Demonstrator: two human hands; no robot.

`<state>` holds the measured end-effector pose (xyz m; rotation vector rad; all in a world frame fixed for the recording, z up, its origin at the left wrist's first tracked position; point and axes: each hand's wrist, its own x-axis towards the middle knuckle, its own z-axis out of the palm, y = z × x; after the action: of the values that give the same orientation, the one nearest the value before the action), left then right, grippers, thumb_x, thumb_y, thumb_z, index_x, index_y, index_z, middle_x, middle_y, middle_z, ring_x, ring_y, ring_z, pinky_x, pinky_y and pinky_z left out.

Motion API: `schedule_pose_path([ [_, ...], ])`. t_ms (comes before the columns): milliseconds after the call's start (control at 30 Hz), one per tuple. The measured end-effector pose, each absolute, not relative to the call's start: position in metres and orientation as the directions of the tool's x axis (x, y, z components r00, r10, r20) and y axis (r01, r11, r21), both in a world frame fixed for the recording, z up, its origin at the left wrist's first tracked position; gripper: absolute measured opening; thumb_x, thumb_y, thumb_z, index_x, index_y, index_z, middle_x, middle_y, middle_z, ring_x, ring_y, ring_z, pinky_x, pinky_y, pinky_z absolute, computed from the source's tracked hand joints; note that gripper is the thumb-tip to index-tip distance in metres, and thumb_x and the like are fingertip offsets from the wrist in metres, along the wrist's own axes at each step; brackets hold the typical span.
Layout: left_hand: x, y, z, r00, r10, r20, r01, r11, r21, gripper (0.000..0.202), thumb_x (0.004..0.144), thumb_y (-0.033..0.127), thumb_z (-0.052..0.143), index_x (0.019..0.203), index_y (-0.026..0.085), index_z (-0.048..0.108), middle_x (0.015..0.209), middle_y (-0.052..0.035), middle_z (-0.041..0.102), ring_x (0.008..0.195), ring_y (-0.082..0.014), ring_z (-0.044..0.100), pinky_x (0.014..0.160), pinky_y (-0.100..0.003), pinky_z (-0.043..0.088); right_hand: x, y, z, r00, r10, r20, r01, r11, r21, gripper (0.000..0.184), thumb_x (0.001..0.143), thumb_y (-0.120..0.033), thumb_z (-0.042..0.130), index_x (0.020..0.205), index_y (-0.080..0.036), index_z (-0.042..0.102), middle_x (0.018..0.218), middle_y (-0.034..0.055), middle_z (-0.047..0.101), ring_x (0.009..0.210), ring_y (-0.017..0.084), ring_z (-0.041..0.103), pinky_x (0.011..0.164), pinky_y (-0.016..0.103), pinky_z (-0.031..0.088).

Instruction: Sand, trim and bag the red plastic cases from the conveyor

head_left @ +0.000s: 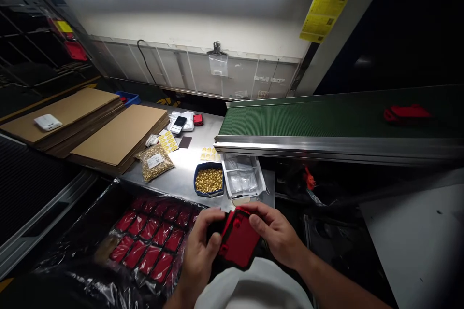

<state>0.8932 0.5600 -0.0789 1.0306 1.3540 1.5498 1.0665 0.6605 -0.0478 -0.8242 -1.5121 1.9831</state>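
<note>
A flat red case with a black rim (239, 239) is tilted up in front of my body, between both hands. My right hand (279, 234) closes on its upper right side, the thumb lying across the red face. On the opposite edge, my left hand (201, 248) is curled with thumb and fingers at the case's dark left side; the exact contact is partly in shadow. Just beyond the hands stand a blue bin of small gold-coloured metal parts (209, 181) and a white tray holding clear plastic bags (243, 176).
Left below, a plastic-lined box holds rows of red pieces (148, 239). Cardboard sheets (121, 135), a bag of gold parts (155, 161), a phone (179, 125) and yellow stickers (167, 141) lie on the metal table. A green conveyor belt (300, 118) carries a red case (408, 113) at right.
</note>
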Motion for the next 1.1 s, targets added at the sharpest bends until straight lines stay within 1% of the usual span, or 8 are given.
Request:
schedule_pose_path([
  [100,0.890,0.567,-0.070,0.012,0.990,-0.141,-0.411,0.133,0.902,0.068,0.080,0.064,0.063,0.134,0.023,0.053,0.131,-0.0140,0.055,0.118,-0.0329,0.054,0.095,-0.039,0.046,1.070,0.659,-0.035,-0.805,0.591,-0.063,0.001,-0.104,-0.995,0.029,0.097,-0.035,0.054,0.124,-0.028,0.064,0.115,0.0063,0.067,0.100,0.019,0.063,0.085,0.030,0.050],
  [200,0.897,0.566,-0.066,0.199,0.974,-0.111,-0.547,0.204,0.812,0.084,0.073,0.070,0.067,0.138,0.019,0.050,0.131,-0.0171,0.056,0.121,-0.0357,0.053,0.096,-0.040,0.046,1.072,0.655,-0.028,-0.825,0.558,0.084,-0.051,0.075,-0.996,0.030,0.098,-0.031,0.051,0.126,-0.030,0.062,0.121,0.0068,0.064,0.111,0.023,0.059,0.098,0.035,0.046],
  [267,0.904,0.563,-0.065,0.105,0.990,-0.091,-0.526,0.133,0.840,0.090,0.068,0.066,0.075,0.140,0.020,0.048,0.131,-0.0158,0.057,0.123,-0.0356,0.052,0.102,-0.040,0.044,1.074,0.651,-0.029,-0.748,0.652,0.120,-0.043,0.133,-0.990,0.032,0.097,-0.033,0.053,0.128,-0.029,0.060,0.126,0.0077,0.060,0.119,0.025,0.054,0.104,0.039,0.042],
  [367,0.913,0.558,-0.066,-0.083,0.991,-0.109,-0.421,0.064,0.905,0.103,0.057,0.056,0.087,0.145,0.029,0.040,0.137,-0.0115,0.053,0.126,-0.0339,0.050,0.107,-0.038,0.041,1.077,0.641,-0.037,-0.617,0.786,-0.033,0.015,-0.031,-0.999,0.040,0.095,-0.040,0.056,0.134,-0.030,0.052,0.132,0.0092,0.055,0.120,0.027,0.054,0.102,0.041,0.046],
  [533,0.918,0.554,-0.066,-0.201,0.976,-0.079,-0.306,0.014,0.952,0.106,0.052,0.057,0.087,0.144,0.031,0.042,0.135,-0.0120,0.053,0.124,-0.0366,0.051,0.101,-0.040,0.049,1.079,0.632,-0.043,-0.628,0.748,-0.215,-0.029,-0.298,-0.954,0.052,0.090,-0.045,0.063,0.136,-0.027,0.047,0.126,0.0120,0.060,0.112,0.028,0.060,0.092,0.042,0.053],
  [733,0.918,0.550,-0.070,-0.238,0.970,-0.048,-0.222,-0.006,0.975,0.105,0.052,0.035,0.094,0.144,0.030,0.043,0.131,-0.0125,0.055,0.115,-0.0362,0.058,0.104,-0.044,0.047,1.078,0.636,-0.041,-0.666,0.716,-0.208,-0.056,-0.326,-0.944,0.070,0.072,-0.046,0.081,0.132,-0.023,0.053,0.123,0.0139,0.062,0.112,0.031,0.059,0.086,0.041,0.055],
  [933,0.917,0.545,-0.070,-0.304,0.952,0.028,-0.171,-0.083,0.982,0.110,0.040,0.010,0.096,0.139,0.030,0.052,0.127,-0.0129,0.059,0.114,-0.0409,0.057,0.102,-0.051,0.048,1.074,0.639,-0.033,-0.666,0.719,-0.201,-0.103,-0.355,-0.929,0.032,0.092,-0.044,0.061,0.115,-0.023,0.065,0.115,0.0101,0.065,0.103,0.023,0.062,0.091,0.038,0.052],
  [1100,0.916,0.541,-0.072,-0.354,0.910,0.216,0.086,-0.198,0.976,0.114,0.037,0.022,0.099,0.139,0.034,0.050,0.135,-0.0120,0.053,0.121,-0.0423,0.051,0.101,-0.050,0.047,1.076,0.639,-0.028,-0.738,0.673,-0.040,-0.137,-0.208,-0.968,0.056,0.078,-0.043,0.078,0.128,-0.026,0.059,0.125,0.0105,0.058,0.114,0.028,0.056,0.099,0.042,0.047],
])
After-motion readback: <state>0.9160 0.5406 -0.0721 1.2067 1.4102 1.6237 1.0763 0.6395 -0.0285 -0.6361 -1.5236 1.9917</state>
